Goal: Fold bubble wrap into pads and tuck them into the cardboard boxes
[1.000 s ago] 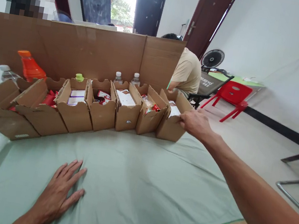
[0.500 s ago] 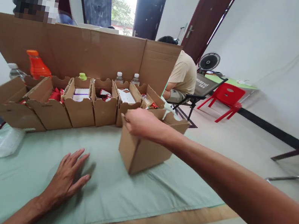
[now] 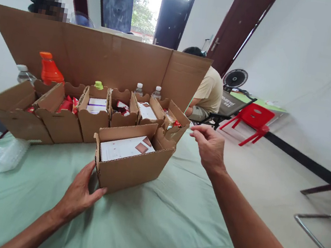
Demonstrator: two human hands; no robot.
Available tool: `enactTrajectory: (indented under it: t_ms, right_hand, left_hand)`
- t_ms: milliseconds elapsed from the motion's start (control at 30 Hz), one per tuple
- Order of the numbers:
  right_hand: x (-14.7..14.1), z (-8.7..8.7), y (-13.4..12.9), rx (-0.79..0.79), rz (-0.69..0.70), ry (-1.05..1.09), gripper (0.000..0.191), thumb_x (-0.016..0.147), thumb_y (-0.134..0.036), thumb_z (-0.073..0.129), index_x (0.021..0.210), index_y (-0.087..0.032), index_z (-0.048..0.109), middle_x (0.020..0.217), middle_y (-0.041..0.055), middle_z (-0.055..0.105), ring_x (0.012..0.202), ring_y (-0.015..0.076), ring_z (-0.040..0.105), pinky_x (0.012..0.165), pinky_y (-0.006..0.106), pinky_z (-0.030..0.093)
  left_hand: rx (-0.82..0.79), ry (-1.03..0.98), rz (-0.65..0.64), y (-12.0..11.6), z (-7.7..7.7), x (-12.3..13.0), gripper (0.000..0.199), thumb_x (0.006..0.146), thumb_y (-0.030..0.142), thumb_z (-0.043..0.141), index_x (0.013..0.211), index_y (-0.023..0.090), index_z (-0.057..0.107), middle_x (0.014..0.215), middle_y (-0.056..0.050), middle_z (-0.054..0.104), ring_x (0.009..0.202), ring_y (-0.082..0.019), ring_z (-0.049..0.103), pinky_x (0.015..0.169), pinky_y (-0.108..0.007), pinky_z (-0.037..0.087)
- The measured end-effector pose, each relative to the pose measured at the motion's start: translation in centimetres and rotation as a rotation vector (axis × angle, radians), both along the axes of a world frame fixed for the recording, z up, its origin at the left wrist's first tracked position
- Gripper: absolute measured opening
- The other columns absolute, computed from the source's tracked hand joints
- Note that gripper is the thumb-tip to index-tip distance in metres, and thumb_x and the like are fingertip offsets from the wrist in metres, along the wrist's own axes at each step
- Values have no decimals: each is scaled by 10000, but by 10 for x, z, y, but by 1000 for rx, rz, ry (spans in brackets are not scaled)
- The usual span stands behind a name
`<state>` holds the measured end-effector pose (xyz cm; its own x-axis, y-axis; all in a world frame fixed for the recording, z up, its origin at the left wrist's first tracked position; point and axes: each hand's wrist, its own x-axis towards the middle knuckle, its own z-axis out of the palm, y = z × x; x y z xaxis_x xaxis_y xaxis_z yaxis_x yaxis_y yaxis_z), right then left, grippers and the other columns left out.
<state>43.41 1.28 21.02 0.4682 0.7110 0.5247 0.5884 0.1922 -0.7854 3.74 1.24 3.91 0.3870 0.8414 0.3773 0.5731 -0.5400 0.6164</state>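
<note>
Pulled out of the row and turned since half a second ago, the open cardboard box (image 3: 132, 158) now stands alone on the pale green cloth (image 3: 169, 213), in front of the row of smaller cardboard boxes (image 3: 91, 113) that backs onto a tall cardboard sheet (image 3: 100, 56). Right hand (image 3: 209, 146) has let go and hangs in the air just to the box's right, apart from it, fingers loosely curled with thumb and forefinger close but pinching nothing. Left hand (image 3: 81, 192) has come forward to the box's near left corner, fingers spread flat on the cloth and thumb touching the cardboard wall. Moving the box forward looks done; its contents, a flat white carton (image 3: 125, 149) with a brown square, lie untouched inside, above and beyond the left fingertips. An orange bottle (image 3: 49, 68) stands behind the row.
</note>
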Motion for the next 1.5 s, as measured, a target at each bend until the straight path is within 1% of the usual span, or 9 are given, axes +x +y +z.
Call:
enactTrajectory:
  t_ms: [100, 200, 367, 467, 567, 867, 1200, 1333, 1500]
  right_hand:
    - [51, -51, 22, -170, -75, 111, 561, 665, -418, 833, 1133, -146, 684, 1227, 169, 696, 1055, 306, 672, 952, 482, 551]
    - [61, -92, 47, -230, -20, 180, 783, 563, -457, 907, 1233, -147, 646, 1302, 212, 665, 1150, 364, 643, 953, 523, 560]
    - [47, -140, 85, -213, 90, 239, 688, 639, -613, 819, 1149, -176, 671, 1157, 132, 752, 1060, 306, 687, 928, 469, 578]
    - [46, -163, 93, -198, 59, 236, 658, 679, -683, 750, 1082, -169, 682, 1076, 117, 768, 986, 288, 694, 889, 450, 578]
    - [47, -179, 93, -195, -14, 219, 652, 684, -694, 726, 1066, -167, 691, 1031, 110, 772, 937, 285, 692, 869, 445, 570]
    - [50, -185, 96, -238, -140, 164, 558, 713, -606, 718, 1064, -172, 723, 969, 104, 776, 883, 275, 688, 861, 433, 548]
    - [48, -179, 88, -215, -102, 198, 601, 679, -551, 695, 1133, -158, 708, 1077, 146, 753, 954, 299, 685, 872, 464, 569]
    - [36, -163, 68, -152, -129, 223, 627, 712, -565, 673, 1182, -150, 691, 1297, 190, 677, 1179, 340, 625, 990, 503, 526]
    - [-19, -153, 14, -217, 142, 238, 482, 800, -608, 680, 1015, -185, 765, 1041, 101, 774, 987, 292, 690, 873, 415, 576]
  left_hand:
    - [-160, -140, -8, 6, 18, 12, 617, 844, 395, 591, 1406, 164, 484, 1323, -152, 660, 1183, -338, 655, 953, -464, 575]
    - [-207, -179, 87, 15, 30, 18, 503, 792, 398, 581, 1235, 158, 580, 1154, -116, 701, 1004, -306, 675, 800, -403, 578]
    - [-204, -251, 174, 21, 19, 24, 405, 790, 442, 570, 1090, 174, 614, 1016, -80, 706, 874, -256, 650, 682, -331, 522]
    - [-248, -242, 207, 19, 9, 27, 345, 804, 467, 577, 1002, 186, 611, 856, -33, 671, 705, -208, 591, 605, -308, 485]
    - [-245, -225, 210, 18, 4, 26, 327, 816, 497, 600, 948, 198, 607, 822, -22, 659, 719, -216, 600, 613, -308, 495]
    - [-241, -154, 215, 18, 1, 21, 361, 852, 554, 590, 923, 201, 618, 765, -21, 655, 626, -203, 562, 556, -309, 470]
    - [-232, -188, 195, 20, 6, 25, 411, 874, 498, 568, 1110, 167, 630, 974, -80, 718, 859, -257, 664, 755, -370, 554]
    - [-212, -216, 165, 21, 3, 24, 381, 881, 429, 554, 1147, 170, 640, 1079, -102, 728, 960, -267, 675, 839, -395, 558]
    - [-181, -223, 157, 20, 3, 24, 403, 865, 361, 547, 1208, 167, 634, 1118, -114, 727, 983, -266, 667, 871, -417, 554]
